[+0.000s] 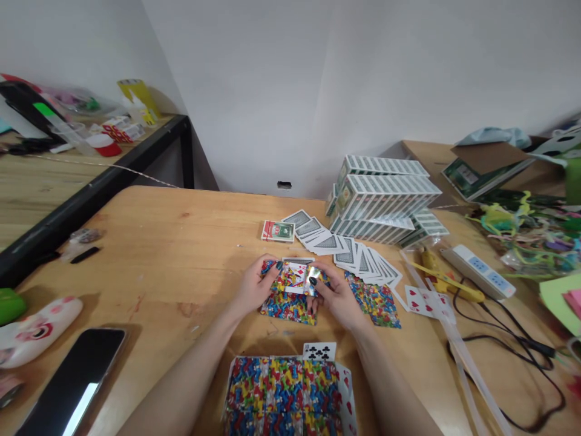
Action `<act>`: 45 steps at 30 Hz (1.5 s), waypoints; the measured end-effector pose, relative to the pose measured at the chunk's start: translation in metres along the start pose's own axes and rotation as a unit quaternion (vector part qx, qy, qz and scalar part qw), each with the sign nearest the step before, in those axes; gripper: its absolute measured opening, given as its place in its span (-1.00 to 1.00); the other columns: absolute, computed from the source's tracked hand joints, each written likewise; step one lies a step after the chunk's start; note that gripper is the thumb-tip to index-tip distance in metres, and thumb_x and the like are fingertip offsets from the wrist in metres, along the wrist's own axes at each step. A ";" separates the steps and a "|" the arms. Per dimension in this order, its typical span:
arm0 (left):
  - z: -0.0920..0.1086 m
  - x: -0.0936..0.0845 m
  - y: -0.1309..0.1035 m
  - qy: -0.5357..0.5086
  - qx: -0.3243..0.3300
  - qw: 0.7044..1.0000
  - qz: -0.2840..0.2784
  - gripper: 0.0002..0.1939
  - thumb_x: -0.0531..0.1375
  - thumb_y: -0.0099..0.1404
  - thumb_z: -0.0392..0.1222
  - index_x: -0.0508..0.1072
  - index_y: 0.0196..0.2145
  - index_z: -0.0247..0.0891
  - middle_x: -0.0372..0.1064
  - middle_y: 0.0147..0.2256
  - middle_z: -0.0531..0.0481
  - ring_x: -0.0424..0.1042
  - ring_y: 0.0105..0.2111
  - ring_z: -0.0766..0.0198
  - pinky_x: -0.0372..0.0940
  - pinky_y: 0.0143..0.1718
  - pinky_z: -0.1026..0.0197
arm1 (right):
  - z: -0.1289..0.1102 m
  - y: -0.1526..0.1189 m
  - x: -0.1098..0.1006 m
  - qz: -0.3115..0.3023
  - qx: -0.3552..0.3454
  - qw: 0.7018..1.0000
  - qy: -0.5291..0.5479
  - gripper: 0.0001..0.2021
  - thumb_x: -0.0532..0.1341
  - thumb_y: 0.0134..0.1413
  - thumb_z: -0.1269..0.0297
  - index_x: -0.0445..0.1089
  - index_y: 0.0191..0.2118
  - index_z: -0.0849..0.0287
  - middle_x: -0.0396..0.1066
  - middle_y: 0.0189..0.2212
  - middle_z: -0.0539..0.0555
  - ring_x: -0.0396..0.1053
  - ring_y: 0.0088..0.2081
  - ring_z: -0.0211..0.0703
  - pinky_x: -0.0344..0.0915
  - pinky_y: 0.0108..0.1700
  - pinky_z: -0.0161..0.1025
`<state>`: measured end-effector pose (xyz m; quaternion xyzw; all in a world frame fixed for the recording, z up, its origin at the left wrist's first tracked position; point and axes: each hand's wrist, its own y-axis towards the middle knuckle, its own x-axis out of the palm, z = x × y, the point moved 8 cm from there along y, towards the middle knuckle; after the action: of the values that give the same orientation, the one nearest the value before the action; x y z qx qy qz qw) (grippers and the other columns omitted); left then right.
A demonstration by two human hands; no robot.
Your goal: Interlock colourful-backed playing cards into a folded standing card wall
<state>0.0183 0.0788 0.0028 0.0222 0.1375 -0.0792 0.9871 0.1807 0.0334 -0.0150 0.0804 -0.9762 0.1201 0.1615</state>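
A face card [294, 277] is held between my two hands above the wooden table, with colourful patterned pieces at both its ends. My left hand [261, 283] pinches the left end, thumb on top. My right hand [333, 292] grips the right end, its thumb on a shiny piece. Beneath them lies a colourful patterned sheet [288, 307]. Nearer me, rows of colourful patterned pieces [284, 387] lie beside a ten of clubs [320, 351]. More patterned pieces [385, 306] lie to the right, below a spread of face-down cards [327, 242].
Behind the cards stand stacked striped boxes [385, 197] and a card box [278, 231]. On the right are a glue gun [436, 275], a power strip [479, 271] and loose cables. A phone [75, 381] and a white pouch [43, 332] lie at the left.
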 end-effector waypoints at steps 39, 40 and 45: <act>-0.007 0.011 -0.005 -0.030 -0.071 0.996 -0.037 -0.79 0.06 0.18 -0.04 0.26 -0.31 -0.23 0.18 -0.47 0.11 0.18 -0.62 0.45 0.16 -0.76 0.45 | 0.004 0.000 0.000 -0.003 0.000 0.999 -0.036 -0.56 0.17 0.02 0.14 0.12 0.03 0.06 0.28 -0.69 -0.13 0.26 -0.71 -0.29 0.20 -0.67 -0.37; -0.008 0.011 -0.005 -0.030 -0.073 0.996 -0.032 -0.79 0.06 0.18 -0.04 0.26 -0.30 -0.22 0.16 -0.50 0.13 0.17 -0.65 0.46 0.15 -0.76 0.45 | 0.005 0.000 0.000 0.003 -0.005 0.999 -0.037 -0.55 0.16 0.03 0.14 0.10 0.05 0.05 0.29 -0.69 -0.13 0.25 -0.71 -0.29 0.21 -0.67 -0.36; -0.008 0.012 -0.007 -0.037 -0.063 0.997 -0.021 -0.80 0.06 0.21 -0.05 0.26 -0.29 -0.21 0.12 -0.59 0.20 0.10 -0.76 0.52 0.06 -0.78 0.46 | 0.006 0.001 0.002 0.025 -0.021 0.999 -0.014 -0.53 0.15 0.03 0.14 0.08 0.07 0.02 0.32 -0.65 -0.12 0.29 -0.69 -0.26 0.24 -0.67 -0.33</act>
<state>0.0267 0.0707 -0.0085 -0.0458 0.1057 -0.0918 0.9891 0.1766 0.0321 -0.0204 0.0546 -0.9825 0.1021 0.1462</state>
